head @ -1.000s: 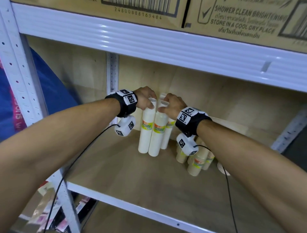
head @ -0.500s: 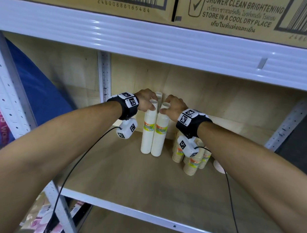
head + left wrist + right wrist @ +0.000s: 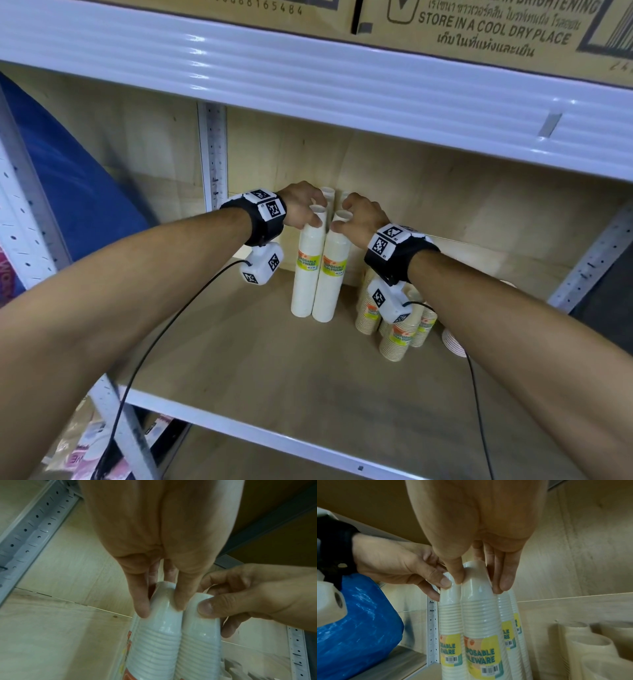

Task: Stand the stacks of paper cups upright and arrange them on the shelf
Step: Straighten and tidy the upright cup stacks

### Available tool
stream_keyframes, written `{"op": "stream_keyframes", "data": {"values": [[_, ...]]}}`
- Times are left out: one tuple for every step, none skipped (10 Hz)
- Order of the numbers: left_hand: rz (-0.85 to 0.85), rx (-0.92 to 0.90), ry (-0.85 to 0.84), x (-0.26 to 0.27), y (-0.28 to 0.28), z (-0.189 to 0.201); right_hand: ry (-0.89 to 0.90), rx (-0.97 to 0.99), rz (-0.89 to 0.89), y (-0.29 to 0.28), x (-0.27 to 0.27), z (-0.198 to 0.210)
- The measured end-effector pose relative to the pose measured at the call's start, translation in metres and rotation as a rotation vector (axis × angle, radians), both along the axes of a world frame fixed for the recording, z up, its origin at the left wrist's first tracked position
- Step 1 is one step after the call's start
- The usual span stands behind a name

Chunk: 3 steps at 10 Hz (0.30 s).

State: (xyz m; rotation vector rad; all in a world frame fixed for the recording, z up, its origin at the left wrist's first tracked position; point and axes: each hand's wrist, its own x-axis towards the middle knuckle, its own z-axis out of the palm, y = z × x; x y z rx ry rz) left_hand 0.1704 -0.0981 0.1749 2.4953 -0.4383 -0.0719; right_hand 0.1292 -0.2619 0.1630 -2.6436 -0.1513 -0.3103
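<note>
Two tall white paper cup stacks stand upright side by side on the wooden shelf (image 3: 239, 359), near its back left corner. My left hand (image 3: 310, 212) pinches the top of the left stack (image 3: 306, 274) between thumb and fingers. My right hand (image 3: 346, 219) grips the top of the right stack (image 3: 334, 281) in the same way. The left wrist view shows my left hand (image 3: 160, 608) on its stack (image 3: 154, 642), with the right stack (image 3: 200, 649) beside it. In the right wrist view, my right hand (image 3: 480, 582) holds its stack (image 3: 479, 622). Two more tall stacks (image 3: 510, 615) stand close behind.
Several shorter tan cup stacks (image 3: 397, 329) stand to the right, under my right wrist, with a low pile of white discs (image 3: 452, 342) beyond them. A blue bag (image 3: 351, 628) lies left of the perforated upright (image 3: 212, 154). Cardboard boxes (image 3: 479, 27) sit on the shelf above.
Both hands stay on the stack tops. The two front stacks have moved slightly back toward the rear stacks. My view has come closer.
</note>
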Motion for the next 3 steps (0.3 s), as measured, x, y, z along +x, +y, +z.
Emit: {"op": "stream_keyframes", "data": {"values": [[-0.003, -0.009, 0.01, 0.003, 0.001, 0.004, -0.016, 0.017, 0.007, 0.0, -0.002, 0.004], [0.0, 0.017, -0.02, -0.006, 0.003, 0.013, -0.026, 0.034, 0.003, 0.0, -0.011, 0.013], [0.019, 0.094, -0.109, -0.013, 0.006, 0.024, -0.085, 0.09, -0.043, 0.001, -0.012, 0.017]]}}
